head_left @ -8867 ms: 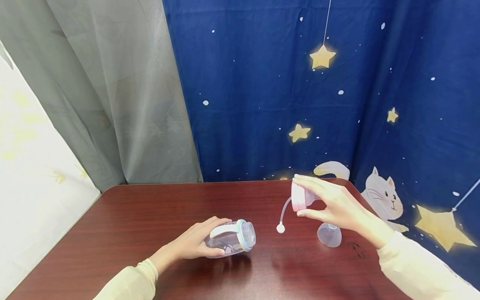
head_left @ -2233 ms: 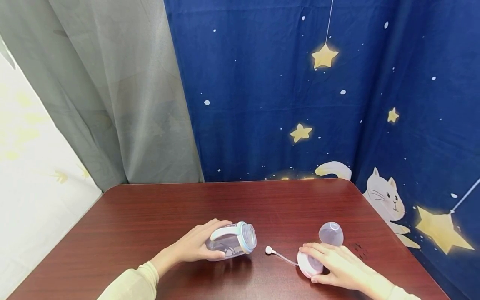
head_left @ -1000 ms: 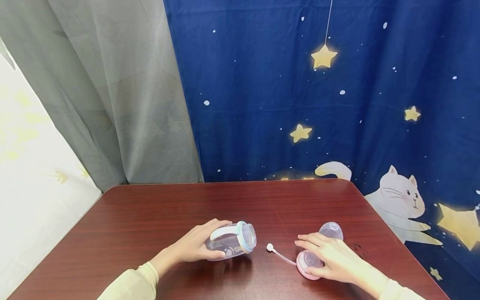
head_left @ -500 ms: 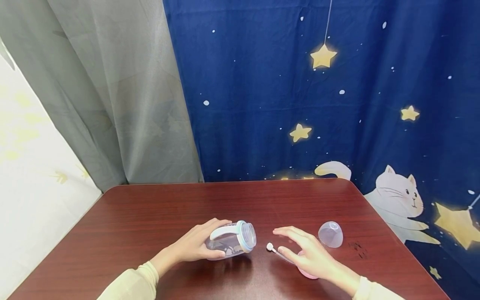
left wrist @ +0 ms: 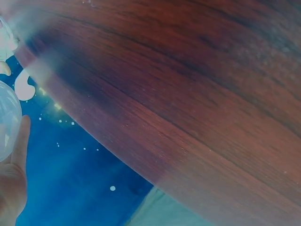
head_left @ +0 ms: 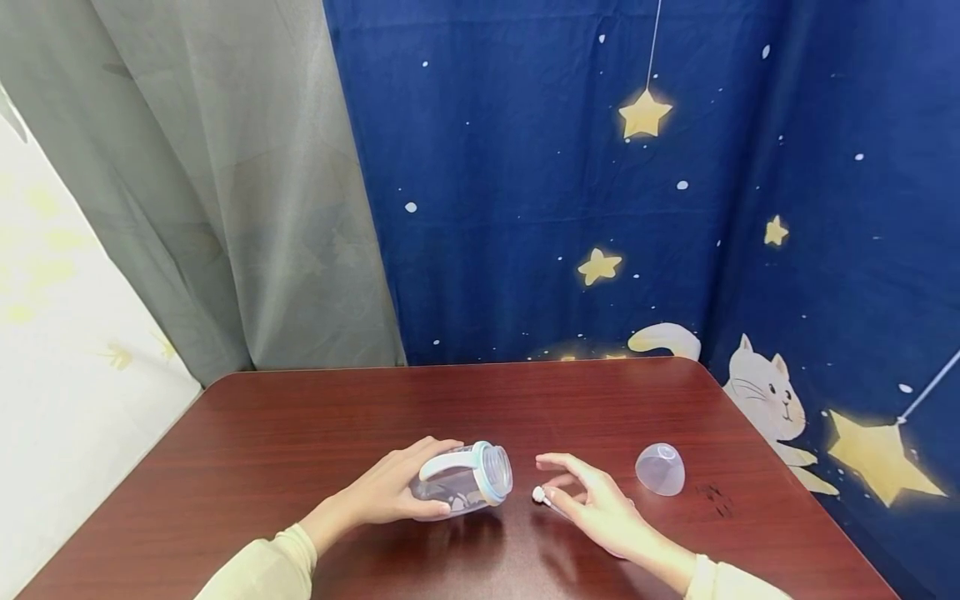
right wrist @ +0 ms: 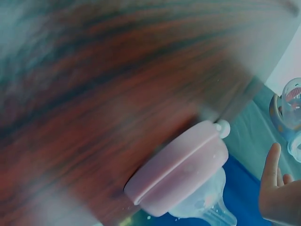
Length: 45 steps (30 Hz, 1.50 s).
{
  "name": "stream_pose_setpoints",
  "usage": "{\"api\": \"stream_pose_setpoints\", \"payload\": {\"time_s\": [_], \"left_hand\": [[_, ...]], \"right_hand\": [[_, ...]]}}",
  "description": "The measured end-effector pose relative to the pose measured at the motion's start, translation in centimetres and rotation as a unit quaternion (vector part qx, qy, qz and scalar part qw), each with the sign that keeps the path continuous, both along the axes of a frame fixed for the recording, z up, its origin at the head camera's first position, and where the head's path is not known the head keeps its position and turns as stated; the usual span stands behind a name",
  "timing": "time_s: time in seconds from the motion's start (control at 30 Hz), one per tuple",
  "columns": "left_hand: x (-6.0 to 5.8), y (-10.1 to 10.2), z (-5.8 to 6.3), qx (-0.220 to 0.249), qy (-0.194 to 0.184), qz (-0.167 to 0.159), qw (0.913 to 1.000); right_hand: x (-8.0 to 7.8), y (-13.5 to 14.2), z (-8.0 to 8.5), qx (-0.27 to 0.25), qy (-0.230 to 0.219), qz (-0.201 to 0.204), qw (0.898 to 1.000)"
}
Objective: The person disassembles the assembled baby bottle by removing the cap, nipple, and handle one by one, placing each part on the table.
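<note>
My left hand point(head_left: 378, 492) grips a clear baby bottle point(head_left: 461, 498) with pale blue and white handles. The bottle is tilted, its uncapped mouth toward the right. My right hand point(head_left: 592, 504) hovers with loosely bent fingers around the white weighted end point(head_left: 539, 494) of a straw. In the right wrist view, that straw end stands apart from the visible fingers. The straw belongs to a nipple point(right wrist: 202, 197) with a pink collar point(right wrist: 181, 167), which stands on the table, mostly hidden behind my right hand in the head view.
A clear domed cap point(head_left: 661, 469) stands on the dark red wooden table point(head_left: 360, 408), right of my right hand. Dark marks point(head_left: 716, 498) show on the tabletop beside it. A blue starry curtain point(head_left: 510, 208) and a grey curtain point(head_left: 285, 250) hang behind the table.
My right hand has set down the pink-collared nipple, let go of it and moved left to the straw's white end. The left hand keeps holding the bottle in nearly the same place.
</note>
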State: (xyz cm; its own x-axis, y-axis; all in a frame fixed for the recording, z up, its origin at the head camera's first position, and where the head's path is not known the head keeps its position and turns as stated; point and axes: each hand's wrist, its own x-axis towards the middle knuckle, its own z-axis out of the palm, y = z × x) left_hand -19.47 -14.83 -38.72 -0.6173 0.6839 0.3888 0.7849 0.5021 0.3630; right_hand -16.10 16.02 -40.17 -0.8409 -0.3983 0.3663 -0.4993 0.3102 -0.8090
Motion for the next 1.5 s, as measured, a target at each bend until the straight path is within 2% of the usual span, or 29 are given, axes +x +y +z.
{"api": "stream_pose_setpoints", "payload": {"time_s": [0.1, 0.23, 0.3, 0.4, 0.77, 1.5], "left_hand": [[0.0, 0.0, 0.0, -0.002, 0.003, 0.001, 1.0000], [-0.1, -0.1, 0.0, -0.002, 0.006, 0.003, 1.0000], [-0.1, -0.1, 0.1, -0.001, 0.006, 0.003, 1.0000], [-0.1, -0.1, 0.0, 0.000, 0.006, 0.002, 1.0000], [-0.2, -0.1, 0.0, 0.003, 0.008, -0.001, 1.0000], [-0.3, 0.3, -0.1, 0.011, 0.007, -0.011, 0.9999]], "right_hand": [[0.4, -0.5, 0.7, -0.036, -0.061, 0.014, 0.997], [0.3, -1.0, 0.5, -0.092, -0.141, 0.037, 0.985], [-0.2, -1.1, -0.3, -0.105, -0.162, 0.044, 0.980], [-0.2, -1.3, -0.5, -0.114, -0.182, 0.053, 0.975], [-0.3, -2.3, -1.1, -0.128, -0.205, 0.066, 0.968], [-0.8, -3.7, -1.6, -0.121, -0.206, 0.073, 0.968]]}}
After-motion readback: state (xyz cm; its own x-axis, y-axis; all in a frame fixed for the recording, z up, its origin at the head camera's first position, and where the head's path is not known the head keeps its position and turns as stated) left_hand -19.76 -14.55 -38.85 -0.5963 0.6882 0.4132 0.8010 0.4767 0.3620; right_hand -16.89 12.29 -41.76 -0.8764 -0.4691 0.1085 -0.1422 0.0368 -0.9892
